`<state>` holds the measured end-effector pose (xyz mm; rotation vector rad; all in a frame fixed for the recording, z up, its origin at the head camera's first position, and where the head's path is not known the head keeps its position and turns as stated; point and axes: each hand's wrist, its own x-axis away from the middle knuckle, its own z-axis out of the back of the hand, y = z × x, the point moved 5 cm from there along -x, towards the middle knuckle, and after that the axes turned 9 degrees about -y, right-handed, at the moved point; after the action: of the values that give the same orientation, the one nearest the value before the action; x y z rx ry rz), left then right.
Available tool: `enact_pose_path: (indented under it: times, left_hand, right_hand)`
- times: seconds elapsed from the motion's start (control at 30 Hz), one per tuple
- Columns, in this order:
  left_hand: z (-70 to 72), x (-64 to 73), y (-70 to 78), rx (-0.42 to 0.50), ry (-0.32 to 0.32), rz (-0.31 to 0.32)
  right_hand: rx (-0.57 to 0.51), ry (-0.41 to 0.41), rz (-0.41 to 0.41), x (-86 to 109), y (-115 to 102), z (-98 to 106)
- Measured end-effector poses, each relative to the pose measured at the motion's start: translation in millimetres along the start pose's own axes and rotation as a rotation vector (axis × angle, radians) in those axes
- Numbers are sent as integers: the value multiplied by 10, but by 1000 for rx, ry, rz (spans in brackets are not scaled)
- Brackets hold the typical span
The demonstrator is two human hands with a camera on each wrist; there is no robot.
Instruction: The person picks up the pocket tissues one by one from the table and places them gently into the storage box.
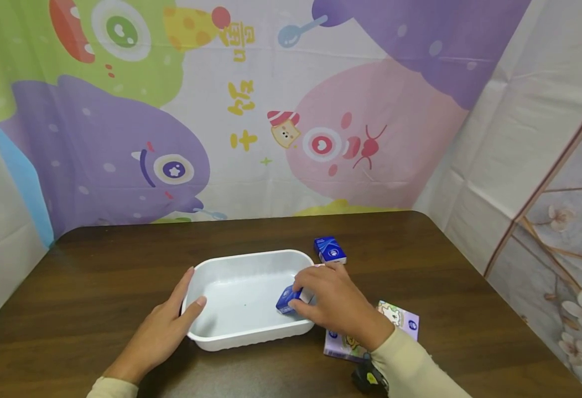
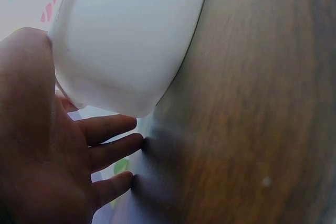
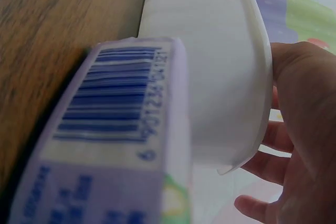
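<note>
A white plastic tray rests on the table. My left hand holds its left end, thumb over the rim and fingers along the outer wall; the left wrist view shows these fingers spread and fairly straight. At the tray's right end my right hand pinches a small blue-and-white tissue pack, tilted inside the tray. In the right wrist view the right hand reaches over the rim, so the pack is hidden there. A second blue pack lies just beyond the tray's right corner.
Purple printed packaging lies right of the tray, partly under the right forearm; its barcode side faces the right wrist camera. A black object sits by the right sleeve. Behind the brown table hangs a cartoon-printed cloth.
</note>
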<state>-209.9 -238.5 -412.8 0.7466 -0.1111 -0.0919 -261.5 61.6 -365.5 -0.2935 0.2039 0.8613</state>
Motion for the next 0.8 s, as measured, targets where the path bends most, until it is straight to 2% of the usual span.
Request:
enact_pose_path:
  times: [0.8]
  left_hand:
    - [5,0,6,4,-2,-3]
  right_hand:
    - [122,-114,-23,8,-89,16]
